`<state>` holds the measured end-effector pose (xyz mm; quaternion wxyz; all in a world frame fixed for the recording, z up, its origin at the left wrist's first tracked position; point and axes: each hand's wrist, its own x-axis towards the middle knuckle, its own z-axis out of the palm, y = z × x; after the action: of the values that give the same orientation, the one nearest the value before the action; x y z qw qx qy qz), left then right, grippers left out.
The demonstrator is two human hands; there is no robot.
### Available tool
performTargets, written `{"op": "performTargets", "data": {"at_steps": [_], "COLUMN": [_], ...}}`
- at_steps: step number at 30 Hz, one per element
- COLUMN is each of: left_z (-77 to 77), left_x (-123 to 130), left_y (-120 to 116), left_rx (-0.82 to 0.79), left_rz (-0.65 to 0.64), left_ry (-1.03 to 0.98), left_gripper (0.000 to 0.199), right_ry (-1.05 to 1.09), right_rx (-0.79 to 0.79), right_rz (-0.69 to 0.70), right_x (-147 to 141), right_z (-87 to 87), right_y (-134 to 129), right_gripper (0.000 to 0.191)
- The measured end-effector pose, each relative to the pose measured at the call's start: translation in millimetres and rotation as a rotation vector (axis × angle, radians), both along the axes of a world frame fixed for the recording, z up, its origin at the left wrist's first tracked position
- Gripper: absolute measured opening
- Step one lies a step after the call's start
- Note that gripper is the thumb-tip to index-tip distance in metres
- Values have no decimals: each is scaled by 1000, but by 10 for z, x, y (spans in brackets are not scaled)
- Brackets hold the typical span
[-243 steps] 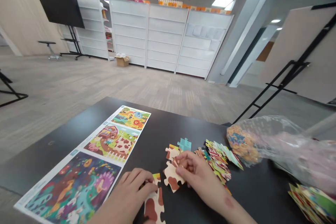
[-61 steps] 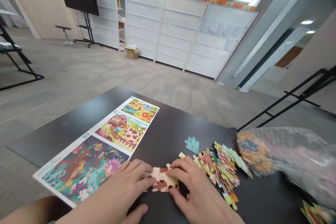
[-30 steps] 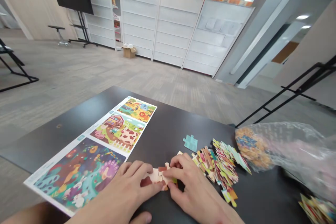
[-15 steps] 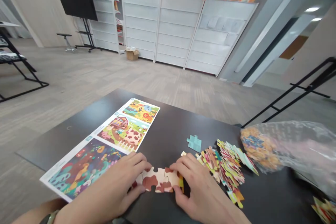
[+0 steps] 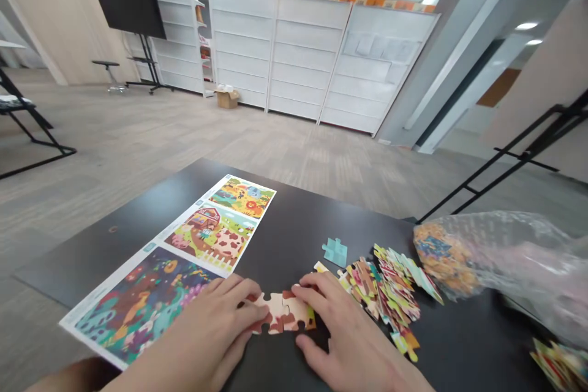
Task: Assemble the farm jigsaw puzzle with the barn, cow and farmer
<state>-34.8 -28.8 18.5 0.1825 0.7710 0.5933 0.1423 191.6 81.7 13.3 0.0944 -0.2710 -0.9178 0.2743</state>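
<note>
A short row of joined jigsaw pieces, cream with brown patches and yellow at the right end, lies flat on the dark table. My left hand is closed over its left end, index finger on top and thumb by the lower edge; that end is partly hidden. My right hand arches by the right end. Its fingertips touch the upper edge, while the thumb rests below, a little apart from the pieces. Beyond the right hand spreads a heap of loose puzzle pieces, with a single teal piece apart from it.
A printed sheet with three pictures lies to the left, partly under my left forearm. At right is a clear plastic bag with pieces inside. More pieces lie at the lower right. Past the table stand white shelves.
My left hand has slid right along the joined pieces, covering more of them. My right thumb has come away from their lower edge. The view has shifted slightly.
</note>
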Motion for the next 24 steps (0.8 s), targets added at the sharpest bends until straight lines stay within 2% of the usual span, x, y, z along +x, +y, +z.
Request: {"op": "performTargets", "data": {"at_steps": [2, 6, 9, 13, 17, 24], "left_z": [-32, -63, -45, -3, -5, -56], "left_x": [3, 19, 53, 113, 174, 214], "left_y": [-2, -5, 4, 21, 26, -19], "left_rx": [-8, -14, -27, -56, -109, -59], "left_rz": [-1, 31, 55, 58, 63, 52], "left_ry": [-4, -18, 0, 68, 177, 248], "left_gripper": [36, 35, 34, 28, 25, 48], "right_ry": [-20, -7, 7, -5, 19, 57], "right_rx": [9, 18, -7, -53, -1, -31], "right_rz": [8, 52, 21, -31, -30, -20], "right_x": [19, 57, 81, 99, 110, 52], "right_z": [1, -28, -41, -34, -32, -20], "right_y": [11, 47, 76, 98, 99, 90], "right_gripper": [57, 54, 59, 68, 71, 43]}}
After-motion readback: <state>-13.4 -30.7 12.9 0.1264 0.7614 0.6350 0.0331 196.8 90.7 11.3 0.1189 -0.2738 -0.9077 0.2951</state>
